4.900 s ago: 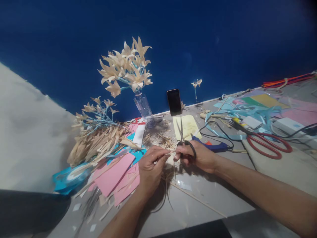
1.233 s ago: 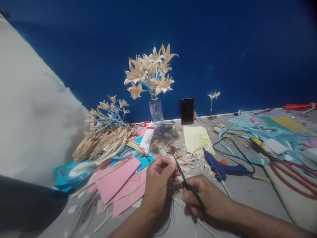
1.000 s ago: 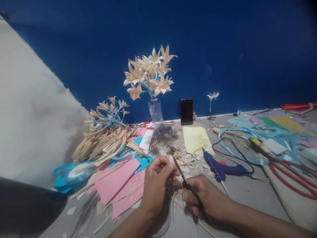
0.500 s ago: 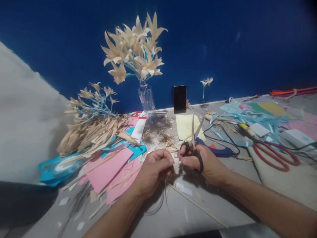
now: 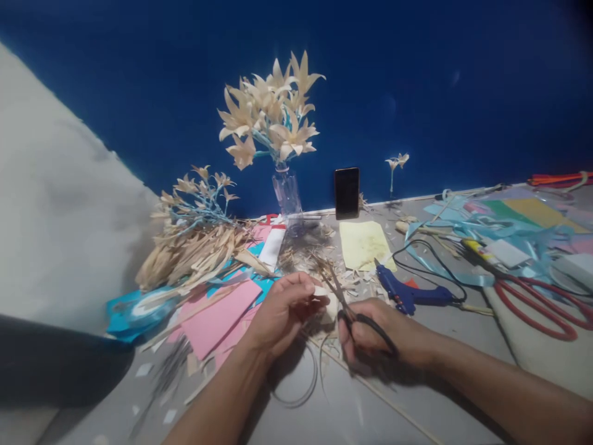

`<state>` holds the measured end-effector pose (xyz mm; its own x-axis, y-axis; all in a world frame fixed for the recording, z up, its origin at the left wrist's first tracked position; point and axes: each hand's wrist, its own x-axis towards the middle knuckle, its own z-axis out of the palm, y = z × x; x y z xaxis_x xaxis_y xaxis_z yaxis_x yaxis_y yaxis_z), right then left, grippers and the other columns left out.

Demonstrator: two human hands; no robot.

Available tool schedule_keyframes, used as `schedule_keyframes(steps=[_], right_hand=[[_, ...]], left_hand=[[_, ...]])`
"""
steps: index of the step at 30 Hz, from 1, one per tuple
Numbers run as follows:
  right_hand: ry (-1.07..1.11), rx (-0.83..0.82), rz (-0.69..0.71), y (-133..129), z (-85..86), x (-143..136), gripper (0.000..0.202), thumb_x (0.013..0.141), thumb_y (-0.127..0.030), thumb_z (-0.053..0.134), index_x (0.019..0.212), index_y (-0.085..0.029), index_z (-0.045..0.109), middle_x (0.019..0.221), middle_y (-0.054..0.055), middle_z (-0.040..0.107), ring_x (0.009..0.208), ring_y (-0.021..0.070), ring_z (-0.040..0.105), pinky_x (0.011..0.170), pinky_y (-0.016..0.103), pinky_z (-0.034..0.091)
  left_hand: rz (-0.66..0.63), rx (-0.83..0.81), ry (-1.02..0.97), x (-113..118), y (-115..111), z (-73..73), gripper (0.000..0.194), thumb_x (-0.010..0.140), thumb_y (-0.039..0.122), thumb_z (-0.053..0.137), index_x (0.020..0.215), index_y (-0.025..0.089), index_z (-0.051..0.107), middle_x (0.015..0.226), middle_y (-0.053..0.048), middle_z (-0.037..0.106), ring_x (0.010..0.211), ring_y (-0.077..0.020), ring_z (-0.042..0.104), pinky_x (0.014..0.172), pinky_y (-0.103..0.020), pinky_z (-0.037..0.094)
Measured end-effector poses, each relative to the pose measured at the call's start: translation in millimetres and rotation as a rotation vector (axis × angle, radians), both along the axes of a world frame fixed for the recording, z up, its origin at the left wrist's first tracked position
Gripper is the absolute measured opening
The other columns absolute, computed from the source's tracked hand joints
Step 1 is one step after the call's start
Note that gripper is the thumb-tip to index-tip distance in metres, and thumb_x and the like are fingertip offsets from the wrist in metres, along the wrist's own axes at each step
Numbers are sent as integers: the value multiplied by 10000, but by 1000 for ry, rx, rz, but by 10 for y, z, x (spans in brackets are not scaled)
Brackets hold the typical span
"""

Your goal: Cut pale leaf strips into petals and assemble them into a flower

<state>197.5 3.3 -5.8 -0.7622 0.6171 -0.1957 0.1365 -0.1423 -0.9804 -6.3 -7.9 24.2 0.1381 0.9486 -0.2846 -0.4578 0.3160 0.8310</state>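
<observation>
Pinched between the thumb and fingers of my left hand (image 5: 286, 312) is a small pale piece (image 5: 320, 291). My right hand (image 5: 377, 334) is closed round the black handles of a pair of scissors (image 5: 340, 293), whose blades point up and left, just right of the pale piece. Under the hands lie a loop of thin wire (image 5: 296, 403) and a long thin stick (image 5: 393, 405). Beyond my right hand, a blue glue gun (image 5: 412, 293) rests on its side near a yellow sheet (image 5: 364, 244).
A clear bottle (image 5: 288, 194) holds pale flowers (image 5: 273, 111) at the back. Dried husks (image 5: 194, 253) and pink sheets (image 5: 220, 315) lie left. A phone (image 5: 347, 193) leans on the blue wall. Red-handled scissors (image 5: 537, 309) and ribbons (image 5: 514, 238) lie right.
The view has shifted, so the scene sits farther right. The scissors have swung from upright to leaning left, toward the pale piece. My right hand has moved down and away from my left fingertips.
</observation>
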Motion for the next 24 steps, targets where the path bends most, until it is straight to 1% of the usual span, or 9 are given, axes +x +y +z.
schedule_keyframes(steps=[2, 4, 7, 9, 12, 15, 18, 21, 24], right_hand=[[12, -18, 49, -17, -4, -2, 529, 820, -662, 616, 757, -137, 624, 655, 42, 634, 555, 110, 498, 517, 221, 341], [26, -19, 67, -28, 9, -12, 579, 776, -714, 630, 700, -140, 599, 619, 39, 620, 541, 110, 499, 507, 220, 337], [17, 8, 77, -28, 14, -25, 633, 750, -771, 611, 650, -148, 567, 573, 34, 601, 501, 100, 469, 479, 219, 315], [7, 1, 75, -24, -1, -29, 629, 744, -774, 616, 643, -157, 548, 565, 37, 602, 501, 108, 489, 475, 219, 331], [-14, -45, 57, -25, -33, -32, 589, 733, -733, 665, 639, -167, 532, 557, 35, 602, 502, 126, 534, 470, 221, 365], [-32, -74, 43, -29, -49, -32, 532, 739, -657, 708, 638, -163, 540, 544, 24, 600, 468, 113, 523, 459, 215, 374], [-37, -72, 36, -29, -57, -28, 480, 755, -591, 717, 636, -161, 541, 536, 17, 602, 463, 105, 521, 462, 208, 381], [-35, -67, 32, -26, -71, -24, 449, 745, -548, 729, 618, -162, 538, 526, 15, 602, 482, 112, 543, 457, 198, 370], [-58, -66, 28, -19, -84, -25, 410, 738, -496, 736, 602, -160, 546, 517, 6, 600, 465, 100, 528, 443, 188, 354]], left_hand=[[18, 2, -10, -7, 7, 8, 222, 638, 217, 805, 636, 155, 592, 676, 0, 629, 633, -159, 670, 619, -250, 513], [17, 9, -13, -4, 8, 9, 215, 638, 212, 798, 640, 157, 591, 614, 15, 596, 601, -162, 667, 603, -249, 511], [14, 19, 1, 3, 7, 5, 202, 649, 200, 782, 634, 156, 585, 600, 15, 595, 591, -162, 669, 605, -247, 512], [16, 26, 14, 3, 11, -1, 189, 656, 190, 772, 633, 154, 588, 607, 11, 606, 583, -156, 666, 602, -243, 510], [23, 41, 32, -3, 20, -12, 171, 662, 174, 761, 630, 150, 594, 611, 11, 612, 573, -149, 663, 603, -240, 509], [25, 49, 40, -11, 22, -23, 162, 666, 167, 757, 631, 147, 600, 619, 11, 617, 573, -149, 666, 600, -239, 507], [21, 52, 36, -17, 18, -35, 163, 669, 176, 762, 637, 148, 604, 619, 12, 620, 573, -150, 671, 587, -232, 499], [21, 47, 37, -20, 14, -41, 172, 661, 178, 771, 637, 147, 604, 614, 13, 620, 575, -151, 673, 595, -233, 501], [25, 47, 33, -24, 13, -39, 185, 653, 182, 782, 631, 145, 603, 609, 16, 620, 571, -146, 669, 601, -233, 505]])
